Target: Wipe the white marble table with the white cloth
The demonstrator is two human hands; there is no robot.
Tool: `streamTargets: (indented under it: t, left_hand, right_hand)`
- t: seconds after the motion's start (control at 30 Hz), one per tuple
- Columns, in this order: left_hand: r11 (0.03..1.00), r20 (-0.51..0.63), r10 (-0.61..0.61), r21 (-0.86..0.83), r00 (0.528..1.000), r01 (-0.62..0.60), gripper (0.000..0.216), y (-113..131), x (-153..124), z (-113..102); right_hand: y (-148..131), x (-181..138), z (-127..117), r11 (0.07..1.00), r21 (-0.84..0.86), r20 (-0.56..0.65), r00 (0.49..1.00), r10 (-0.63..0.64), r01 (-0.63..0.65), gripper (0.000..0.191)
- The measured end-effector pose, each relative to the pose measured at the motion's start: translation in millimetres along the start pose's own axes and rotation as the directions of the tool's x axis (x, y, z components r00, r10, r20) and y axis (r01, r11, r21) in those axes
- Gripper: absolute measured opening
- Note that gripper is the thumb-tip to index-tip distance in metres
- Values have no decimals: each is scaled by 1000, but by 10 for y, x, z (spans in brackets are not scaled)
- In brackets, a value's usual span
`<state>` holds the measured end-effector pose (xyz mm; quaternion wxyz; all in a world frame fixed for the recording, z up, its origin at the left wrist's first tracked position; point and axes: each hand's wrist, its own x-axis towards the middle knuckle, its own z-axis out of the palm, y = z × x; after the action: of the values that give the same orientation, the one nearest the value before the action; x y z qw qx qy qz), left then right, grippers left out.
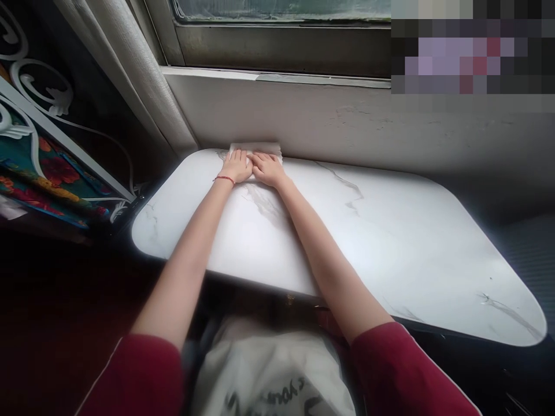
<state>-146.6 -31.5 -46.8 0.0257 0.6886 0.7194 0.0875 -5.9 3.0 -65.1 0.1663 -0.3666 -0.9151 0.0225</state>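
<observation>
A white marble-patterned table [368, 231] stands against the wall under a window. At its far edge lies a white folded cloth or paper towel [256, 148]. My left hand [236, 166] and my right hand [267, 168] rest side by side on it, palms down, fingers stretched flat and touching each other. A red string bracelet circles my left wrist. Most of the cloth is hidden under my hands.
A pale wall [347, 121] and a window frame [277, 46] rise behind the table. A light curtain [139, 75] hangs at the left. A white metal frame with colourful floral fabric [47, 167] stands at the far left. The floor below is dark.
</observation>
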Motion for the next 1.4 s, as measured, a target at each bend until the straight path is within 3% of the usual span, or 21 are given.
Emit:
streamTargets:
  t: [0.17,0.3,0.47,0.63,0.7,0.77,0.9,1.2,1.3,1.4]
  left_hand:
    - [999,89,14,45,996,-18,67,56,-147,-63]
    - [995,123,66,69,990,-75,68,176,-432,-76]
    - [946,39,235,219,971,-238,69,461,-1201,-5]
    - [913,16,358,205,934,-354,70,832,-2181,54]
    - [903,37,377,208,925,-376,71,958,-2425,58]
    - [888,51,403,219,914,-404,71,1053,-2496,56]
    - [859,28,477,199,878,-472,72,1163,-2112,69]
    - [872,-27,489,56,872,-487,72,1484,-286,275]
    - [896,-69,444,31,893,-443,70,1576,34,349]
    - [908,-114,415,-2,903,-418,69,1594,144,405]
  right_hand:
    - [-102,-203,-55,999,-37,-11,1000,-5,5,57]
    - [-175,-528,-131,998,-63,11,1000,-23,23,57]
    - [-364,-1351,-251,996,-22,-46,996,-82,81,59]
    - [-699,-2424,-437,993,14,-101,988,-114,116,64]
    - [-773,-2714,-514,991,27,-110,986,-126,130,64]
    - [-768,-2848,-573,991,33,-105,986,-126,130,66]
    - [-468,-2681,-627,996,20,-31,996,-81,82,68]
    - [988,-1565,-563,1000,-28,-15,1000,11,-12,66]
    - [1321,-1344,-558,1000,-2,-16,1000,7,-7,63]
    - [1490,-1266,-565,999,32,-6,1000,-17,18,63]
